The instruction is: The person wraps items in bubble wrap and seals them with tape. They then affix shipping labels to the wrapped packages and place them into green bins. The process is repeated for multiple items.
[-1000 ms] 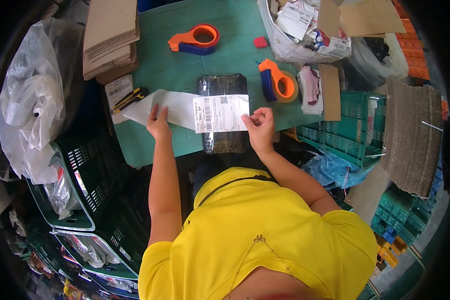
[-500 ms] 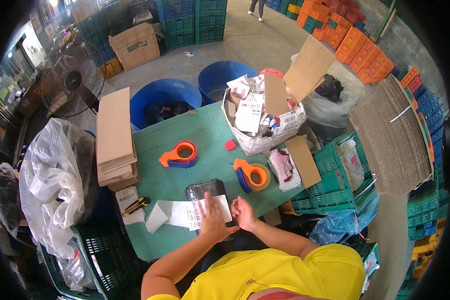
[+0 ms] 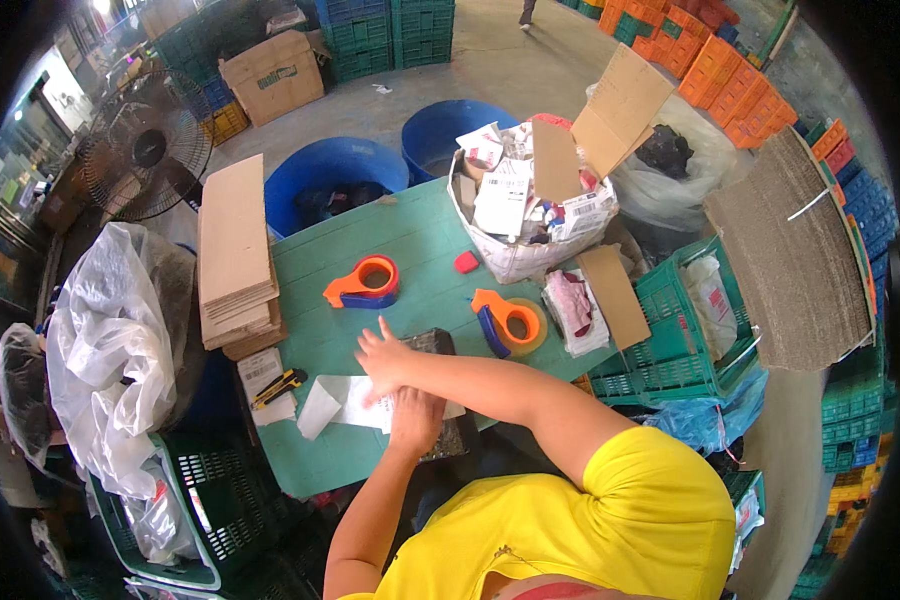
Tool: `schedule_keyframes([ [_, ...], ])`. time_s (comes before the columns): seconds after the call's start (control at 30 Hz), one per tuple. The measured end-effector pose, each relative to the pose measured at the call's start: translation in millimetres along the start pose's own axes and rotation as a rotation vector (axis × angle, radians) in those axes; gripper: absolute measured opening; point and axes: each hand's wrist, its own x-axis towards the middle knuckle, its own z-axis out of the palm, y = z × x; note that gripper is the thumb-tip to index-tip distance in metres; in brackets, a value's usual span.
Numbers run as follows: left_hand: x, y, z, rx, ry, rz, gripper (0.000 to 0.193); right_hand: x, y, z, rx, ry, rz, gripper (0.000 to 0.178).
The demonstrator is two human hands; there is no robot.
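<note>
As left grip [image 3: 417, 416] touches white paper [image 3: 346, 402], right grip [image 3: 383, 362] crosses over

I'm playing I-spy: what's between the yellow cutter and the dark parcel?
Between the yellow cutter and the dark parcel, the head view shows white paper on the green table. The right hand and left hand hide some of it.

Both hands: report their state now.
Left hand: over the dark parcel, partly hidden; open or closed cannot be told.
Right hand: open, holding nothing.
</note>
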Motion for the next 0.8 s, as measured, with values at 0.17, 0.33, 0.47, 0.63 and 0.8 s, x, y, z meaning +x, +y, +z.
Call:
schedule_keyframes([
  [0.17,-20.1,-25.0,-2.2,0.168,0.004,-0.098,0.087,27.4,-68.0,11.2,0.349,-0.32,-0.102,0.057],
  [0.33,-22.1,-27.1,3.2,-0.132,0.153,-0.365,0.102,-17.2,-88.9,-46.6,1.386,-0.028,0.085,0.029],
  [0.47,-26.0,-44.0,2.0,-0.975,0.235,-0.335,0.082,-72.6,-81.0,-64.5,1.693,0.294,0.074,0.012],
  [0.63,-57.1,-42.1,-14.0,-0.471,0.168,-0.39,0.069,-109.6,-66.5,-50.1,1.532,0.947,0.181,0.017],
  [0.8,-97.8,40.3,-32.9,-1.356,0.157,-0.233,0.102,-126.3,-80.3,-26.9,0.479,1.382,0.13,0.025],
])
